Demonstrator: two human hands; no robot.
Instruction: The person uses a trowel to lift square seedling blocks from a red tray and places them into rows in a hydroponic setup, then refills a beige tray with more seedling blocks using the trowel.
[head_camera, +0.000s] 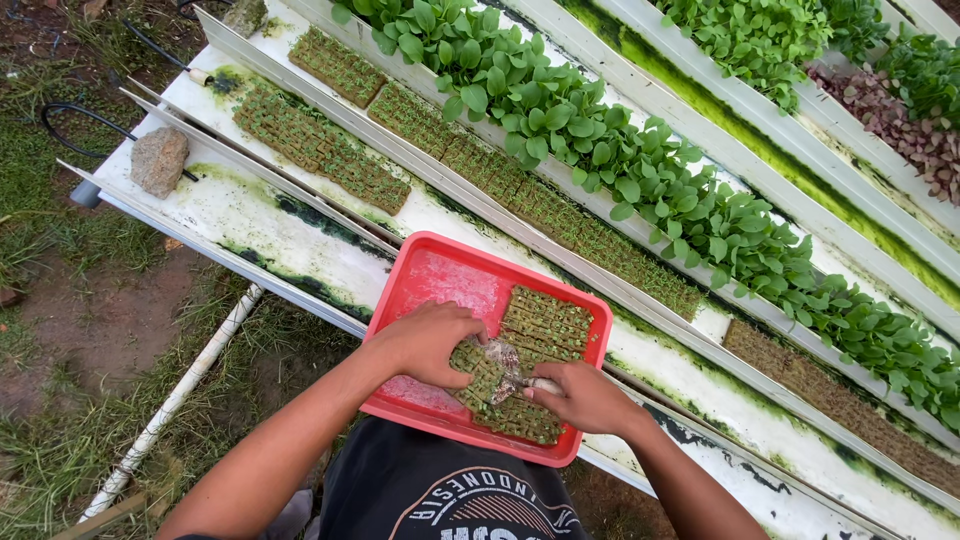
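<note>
Bending over a red tray (430, 275), the person is working with both hands on blocks of seedling sponge (545, 325) that are lying in the right half of the tray. The tray is resting on the edge of a white growing bed (240, 215), just in front of the person's dark shirt (430, 490).

The left hand (425, 343) is lying flat on the sponge with the fingers bent and pressing down on a green strip (478, 372); it is holding the strip in place, not closing fully around it. The right hand (585, 397) is closing its fingers around a small metal tool (512, 372), which looks like a trowel or scraper, and the blade is pointing between the sponge pieces near the left hand.

Beyond the tray, more sheets of seedling sponge (320, 145) are lying in the white channels. Further back, a long row of leafy green plants (640, 180) is growing along a gutter. A grey stone (160, 160) is sitting on the left end of the bed, near a black hose (75, 120) in the grass.
</note>
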